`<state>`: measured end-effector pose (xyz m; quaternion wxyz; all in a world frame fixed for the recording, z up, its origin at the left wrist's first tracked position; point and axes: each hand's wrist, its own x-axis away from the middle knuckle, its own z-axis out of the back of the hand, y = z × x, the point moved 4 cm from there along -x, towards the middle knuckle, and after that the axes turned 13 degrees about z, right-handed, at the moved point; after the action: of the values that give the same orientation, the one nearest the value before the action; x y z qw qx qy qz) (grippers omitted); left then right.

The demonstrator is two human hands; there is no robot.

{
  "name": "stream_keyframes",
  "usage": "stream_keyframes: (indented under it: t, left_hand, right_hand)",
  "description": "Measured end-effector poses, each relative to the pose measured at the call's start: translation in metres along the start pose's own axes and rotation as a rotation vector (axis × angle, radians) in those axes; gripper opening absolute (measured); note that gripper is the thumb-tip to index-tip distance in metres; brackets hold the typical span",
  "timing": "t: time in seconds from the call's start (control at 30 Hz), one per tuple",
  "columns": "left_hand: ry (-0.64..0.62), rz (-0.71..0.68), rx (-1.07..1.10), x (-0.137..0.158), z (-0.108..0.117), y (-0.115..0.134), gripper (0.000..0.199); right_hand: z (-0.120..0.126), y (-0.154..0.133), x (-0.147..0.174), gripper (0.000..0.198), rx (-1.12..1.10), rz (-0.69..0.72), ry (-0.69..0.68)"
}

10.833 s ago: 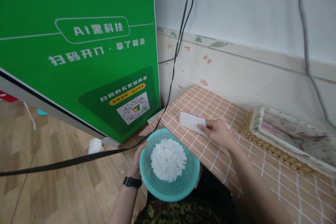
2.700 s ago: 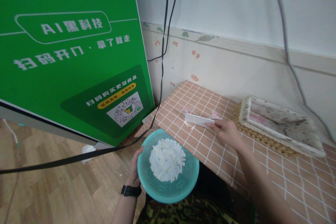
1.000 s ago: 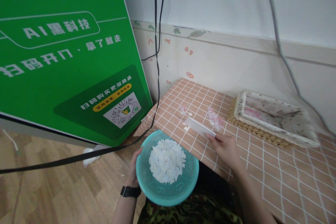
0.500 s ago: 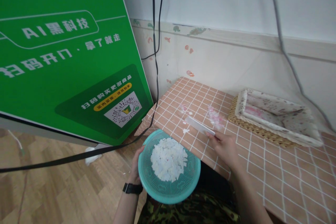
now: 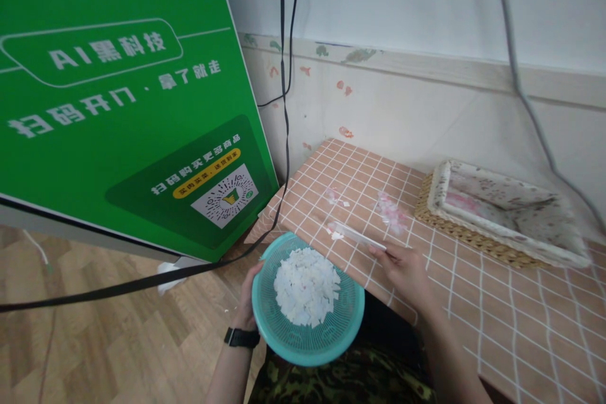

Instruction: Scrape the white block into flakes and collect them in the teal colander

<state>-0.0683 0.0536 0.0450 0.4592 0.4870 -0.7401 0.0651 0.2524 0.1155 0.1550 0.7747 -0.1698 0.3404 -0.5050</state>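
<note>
A teal plastic colander (image 5: 307, 344) holds a heap of small white paper-like scraps (image 5: 307, 287). My left hand (image 5: 249, 297), with a dark watch on its wrist, grips the colander's left rim and keeps it just off the table's near edge. Between the fingers and thumb of my right hand (image 5: 402, 265) is a thin, flat white strip (image 5: 357, 237), turned nearly on edge. Its far end touches or hovers just over a few loose white scraps (image 5: 336, 235) on the table. Farther back lie another small white scrap (image 5: 346, 204) and a crumpled pink-and-clear plastic wrapper (image 5: 392, 211).
A cloth-lined wicker basket (image 5: 478, 243) stands at the right on the checked tablecloth (image 5: 473, 303). A large green panel (image 5: 132, 101) fills the left side. A black strap (image 5: 156, 279) crosses in front of it, and a grey cable (image 5: 514, 69) hangs by the wall.
The strip has rolled from showing its flat face to nearly on edge, and its far end has swung left and nearer, onto the loose scraps. My left hand still grips the colander.
</note>
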Motion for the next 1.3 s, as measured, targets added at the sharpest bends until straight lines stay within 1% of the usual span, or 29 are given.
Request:
stream_keyframes:
  t: [0.1, 0.2, 0.3, 0.4, 0.47, 0.53, 0.57, 0.63, 0.77, 0.87, 1.0, 1.1, 1.2, 1.3]
  left_hand:
    - [-0.037, -0.025, -0.007, 0.0, 0.001, 0.0, 0.019]
    - [-0.063, -0.014, -0.019, 0.0, 0.0, 0.0, 0.019]
    - [-0.055, -0.012, -0.018, 0.002, -0.002, 0.0, 0.018]
    - [-0.033, -0.021, -0.01, 0.006, -0.007, 0.001, 0.015]
    - [-0.038, -0.041, -0.004, 0.008, -0.011, 0.003, 0.013]
    - [-0.056, -0.05, 0.001, 0.01, -0.014, 0.003, 0.012]
    - [-0.06, -0.044, 0.002, 0.011, -0.015, 0.003, 0.012]
    - [-0.05, -0.018, 0.005, 0.01, -0.014, 0.002, 0.013]
    - [-0.007, 0.012, 0.003, 0.007, -0.009, 0.001, 0.014]
    - [-0.007, -0.017, -0.001, 0.005, -0.007, 0.002, 0.012]
    - [-0.004, -0.035, -0.007, 0.004, -0.006, 0.003, 0.01]
    - [-0.014, -0.042, -0.012, 0.005, -0.007, 0.003, 0.014]
    - [-0.026, -0.038, -0.009, 0.006, -0.008, 0.003, 0.015]
    - [0.008, -0.023, -0.007, 0.006, -0.008, 0.002, 0.015]
  right_hand:
    - [0.003, -0.004, 0.006, 0.034, -0.047, -0.002, 0.002]
    - [0.005, -0.004, 0.009, 0.033, -0.004, -0.017, 0.034]
    - [0.0, -0.007, 0.01, 0.033, 0.018, 0.002, 0.042]
    - [-0.01, -0.019, 0.011, 0.035, 0.021, 0.05, 0.001]
    - [-0.017, -0.028, 0.012, 0.038, -0.015, 0.076, -0.06]
    - [-0.021, -0.033, 0.012, 0.038, -0.062, 0.079, -0.107]
    - [-0.02, -0.033, 0.011, 0.039, -0.07, 0.072, -0.109]
    - [-0.013, -0.025, 0.006, 0.039, -0.043, 0.04, -0.054]
    - [0.012, 0.007, -0.017, 0.04, 0.119, -0.015, 0.14]
    - [0.023, 0.022, -0.04, 0.039, 0.243, 0.011, 0.14]
    - [0.03, 0.026, -0.058, 0.038, 0.278, 0.057, 0.058]
    - [0.04, 0.025, -0.06, 0.043, 0.282, 0.052, -0.006]
    - [0.057, 0.023, -0.057, 0.044, 0.311, 0.037, 0.0]
    - [0.067, 0.02, -0.055, 0.044, 0.301, 0.046, -0.002]
